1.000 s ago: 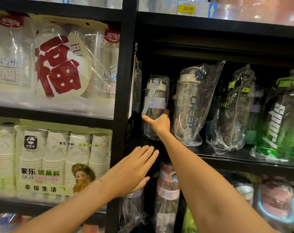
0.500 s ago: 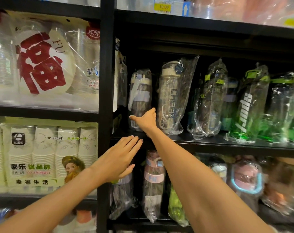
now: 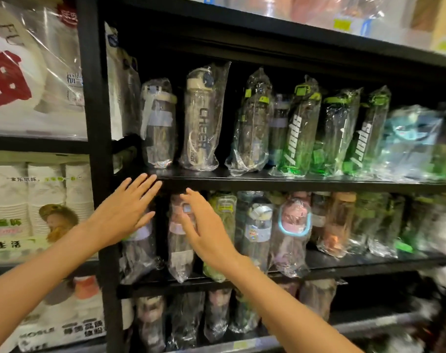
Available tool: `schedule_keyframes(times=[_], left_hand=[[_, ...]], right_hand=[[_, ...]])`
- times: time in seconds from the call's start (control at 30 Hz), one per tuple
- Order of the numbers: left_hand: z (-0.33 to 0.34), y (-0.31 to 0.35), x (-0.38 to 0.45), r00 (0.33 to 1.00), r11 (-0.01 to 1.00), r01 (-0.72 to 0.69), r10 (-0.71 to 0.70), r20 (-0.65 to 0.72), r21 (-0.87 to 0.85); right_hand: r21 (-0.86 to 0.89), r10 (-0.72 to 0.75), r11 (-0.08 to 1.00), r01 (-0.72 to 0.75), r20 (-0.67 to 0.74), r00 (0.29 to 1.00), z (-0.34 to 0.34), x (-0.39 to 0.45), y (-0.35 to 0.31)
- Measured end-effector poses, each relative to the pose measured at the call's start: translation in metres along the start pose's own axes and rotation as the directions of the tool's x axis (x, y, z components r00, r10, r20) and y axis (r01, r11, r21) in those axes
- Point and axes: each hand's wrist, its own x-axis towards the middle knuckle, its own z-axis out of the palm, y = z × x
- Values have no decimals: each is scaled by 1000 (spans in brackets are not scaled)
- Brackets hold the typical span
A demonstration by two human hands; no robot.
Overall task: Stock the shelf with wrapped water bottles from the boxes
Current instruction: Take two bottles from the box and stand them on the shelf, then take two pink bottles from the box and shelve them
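We are drawing our right hand (image 3: 206, 225) back off the clear-wrapped grey water bottle with the lilac band (image 3: 157, 123), which is standing alone near the black shelf's (image 3: 267, 180) left end. That hand is now hovering, fingers straight, below the shelf's front edge.

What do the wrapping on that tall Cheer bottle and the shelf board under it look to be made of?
Wrapping on the Cheer bottle: thin clear plastic film, glossy; it crinkles, catches glare and shows the bottle through it. The bottle itself looks like see-through hard plastic, though glass cannot be ruled out. Shelf board: black, smooth and faintly reflective, probably painted metal or laminate.
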Motion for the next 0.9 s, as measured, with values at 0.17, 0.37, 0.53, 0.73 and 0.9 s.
schedule_keyframes(times=[0.17,0.37,0.53,0.73,0.9], left_hand=[[-36,55,-38,999,989,-44,44,-2,-138],[-56,148,-89,1000,966,-14,19,17,-260],[-45,238,-131,995,955,-6,36,97,-296],[-13,338,-200,970,950,1,75,231,-311],[42,404,-272,929,938,33,99,358,-346]], right_hand=[[-180,-34,982,57,124,992,-57,-82,25],[-308,-35,947,86,166,986,-100,-181,78],[-349,-37,931,110,209,977,-120,-273,122],[-403,83,911,90,392,916,-100,-385,170],[-380,173,925,19,464,869,-54,-464,210]])
